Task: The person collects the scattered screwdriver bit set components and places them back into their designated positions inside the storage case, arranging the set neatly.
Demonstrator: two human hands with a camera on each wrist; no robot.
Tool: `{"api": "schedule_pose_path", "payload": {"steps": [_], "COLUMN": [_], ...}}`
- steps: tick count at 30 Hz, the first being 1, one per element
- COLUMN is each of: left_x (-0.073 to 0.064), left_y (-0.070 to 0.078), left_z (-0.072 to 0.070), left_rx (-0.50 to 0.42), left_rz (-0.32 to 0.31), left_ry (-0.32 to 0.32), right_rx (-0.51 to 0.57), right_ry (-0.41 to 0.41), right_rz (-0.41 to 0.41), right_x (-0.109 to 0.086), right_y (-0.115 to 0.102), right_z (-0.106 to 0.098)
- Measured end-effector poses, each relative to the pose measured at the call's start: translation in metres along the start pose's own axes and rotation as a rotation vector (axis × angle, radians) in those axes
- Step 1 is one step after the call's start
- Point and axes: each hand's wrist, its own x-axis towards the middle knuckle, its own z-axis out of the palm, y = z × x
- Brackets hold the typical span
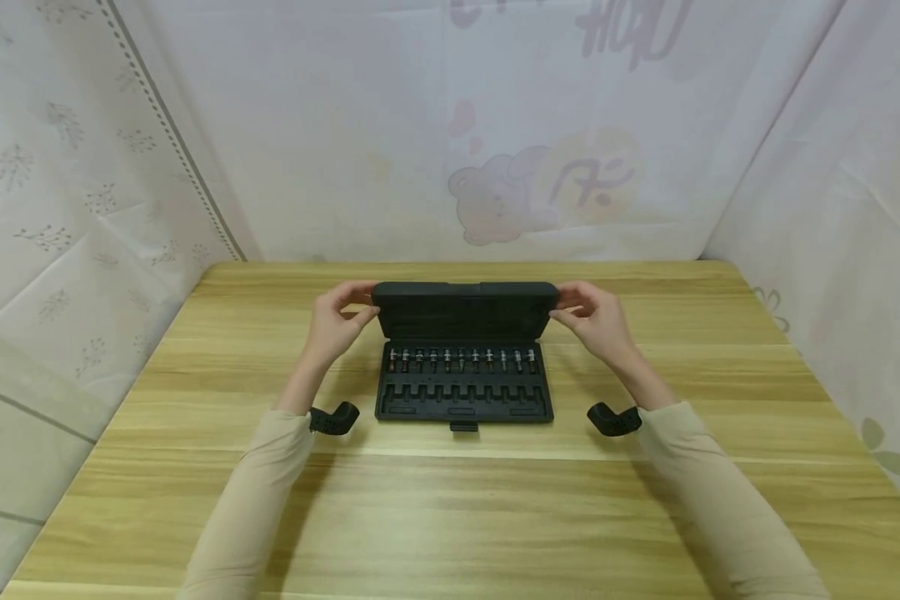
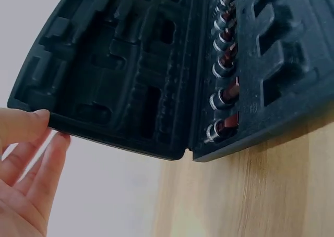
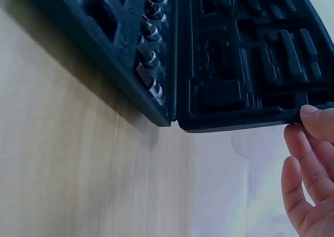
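Note:
A black plastic socket bit case (image 1: pixel 463 410) lies on the table with its lid (image 1: pixel 465 312) raised on the hinge. One row of metal bit sockets (image 1: pixel 461 360) sits in the back slots of the base; the front row of slots holds none. At the lid's left end my left hand (image 1: pixel 336 323) pinches its edge, thumb on the inner side and fingers behind. My right hand (image 1: pixel 596 321) pinches the opposite end the same way, as the right wrist view shows with the thumb on the lid's rim (image 3: pixel 245 123). Moulded recesses line the lid's inner face (image 2: pixel 104 64).
The wooden table (image 1: pixel 465 508) reaches back to a printed cloth (image 1: pixel 345 150), with more cloth at both sides. Black wrist mounts stick out from the left sleeve (image 1: pixel 335 419) and the right sleeve (image 1: pixel 613 420), on either side of the case. A latch tab (image 1: pixel 463 426) juts from its front.

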Motion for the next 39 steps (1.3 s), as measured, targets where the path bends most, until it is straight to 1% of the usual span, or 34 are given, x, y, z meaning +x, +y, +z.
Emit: {"api": "schedule_pose_path", "payload": {"steps": [5, 7, 9, 11, 14, 17, 19, 22, 26, 29, 33, 39], "left_x": [-0.011, -0.017, -0.023, -0.029, -0.037, -0.046, -0.052, -0.060, -0.069, -0.075, -0.082, -0.091], "left_y": [0.008, 0.012, 0.016, 0.020, 0.024, 0.028, 0.030, 0.032, 0.034, 0.034, 0.032, 0.025], "left_z": [-0.007, -0.010, -0.014, -0.016, -0.018, -0.018, -0.018, -0.018, -0.017, -0.017, -0.015, -0.011], "left_rx": [0.016, 0.039, 0.082, 0.131, 0.194, 0.234, 0.260, 0.292, 0.296, 0.305, 0.342, 0.400], "left_rz": [0.042, 0.055, 0.076, 0.111, 0.181, 0.248, 0.278, 0.293, 0.280, 0.279, 0.303, 0.398], "left_ry": [-0.060, -0.092, -0.128, -0.169, -0.224, -0.255, -0.272, -0.306, -0.358, -0.379, -0.372, -0.323], "right_rx": [-0.047, -0.064, -0.081, -0.106, -0.156, -0.203, -0.222, -0.247, -0.265, -0.278, -0.295, -0.321], "right_ry": [-0.008, -0.023, -0.039, -0.056, -0.084, -0.115, -0.133, -0.155, -0.168, -0.181, -0.206, -0.244], "right_rz": [-0.133, -0.185, -0.233, -0.277, -0.337, -0.382, -0.403, -0.444, -0.517, -0.555, -0.570, -0.530], "right_x": [-0.010, -0.015, -0.020, -0.025, -0.032, -0.039, -0.044, -0.051, -0.058, -0.062, -0.069, -0.080], "right_y": [-0.002, -0.003, -0.005, -0.006, -0.006, -0.005, -0.006, -0.007, -0.010, -0.011, -0.012, -0.013], "right_z": [-0.004, -0.005, -0.006, -0.008, -0.010, -0.012, -0.013, -0.014, -0.013, -0.012, -0.011, -0.008]}}
